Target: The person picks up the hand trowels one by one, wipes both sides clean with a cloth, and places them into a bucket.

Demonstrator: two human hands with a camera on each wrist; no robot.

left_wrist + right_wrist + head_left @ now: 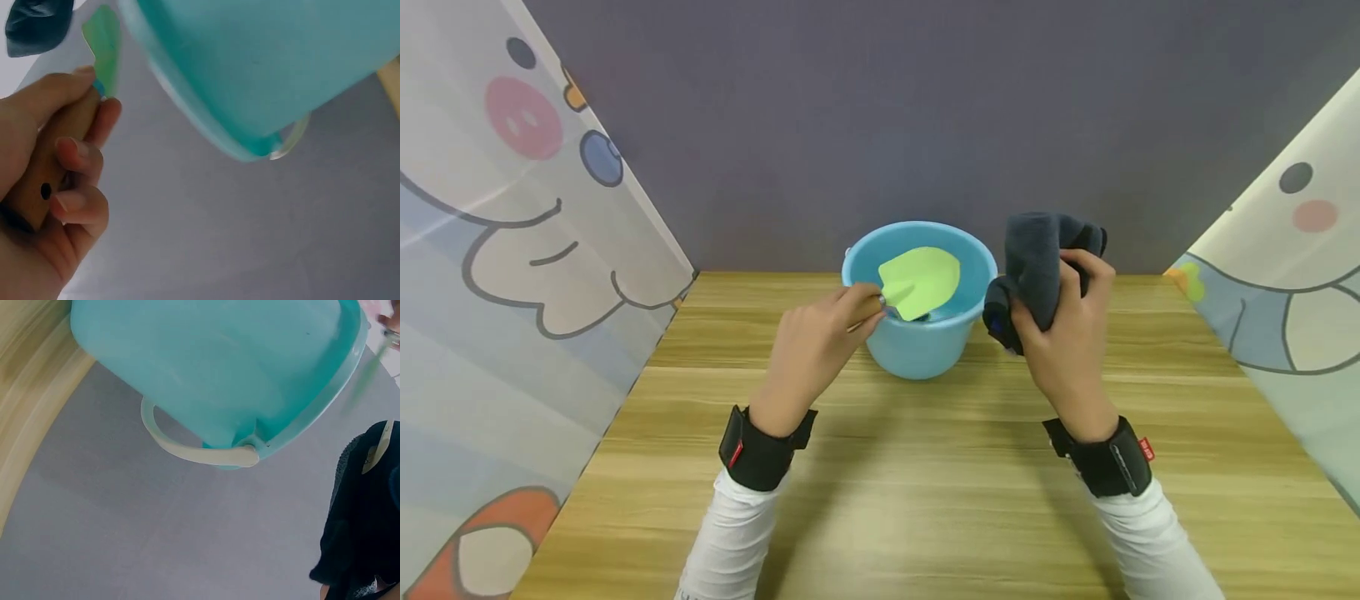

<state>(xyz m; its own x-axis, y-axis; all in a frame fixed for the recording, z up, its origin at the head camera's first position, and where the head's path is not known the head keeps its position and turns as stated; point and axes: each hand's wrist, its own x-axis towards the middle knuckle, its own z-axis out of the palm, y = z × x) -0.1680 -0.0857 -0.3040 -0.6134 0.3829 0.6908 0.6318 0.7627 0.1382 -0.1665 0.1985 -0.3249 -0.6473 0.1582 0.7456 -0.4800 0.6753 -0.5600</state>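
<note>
My left hand [816,333] grips a small garden trowel by its wooden handle [65,134], fingers curled round it in the left wrist view. Its light green blade [925,279] reaches over the mouth of a light blue bucket [917,354], which stands upright near the back of the table. To the right of the bucket, my right hand [1070,337] holds a bunched dark grey-blue cloth [1033,250] above the table. The thumb and fingers press into its folds. A dark bit shows below the blade at the bucket's near rim; most of the inside is hidden.
The bucket's pale carrying handle [194,453] hangs at its side in the right wrist view. A wood-grain table [925,500] lies beneath. Behind it rises a plain grey wall [880,108], with cartoon-printed curtains [490,250] on both sides.
</note>
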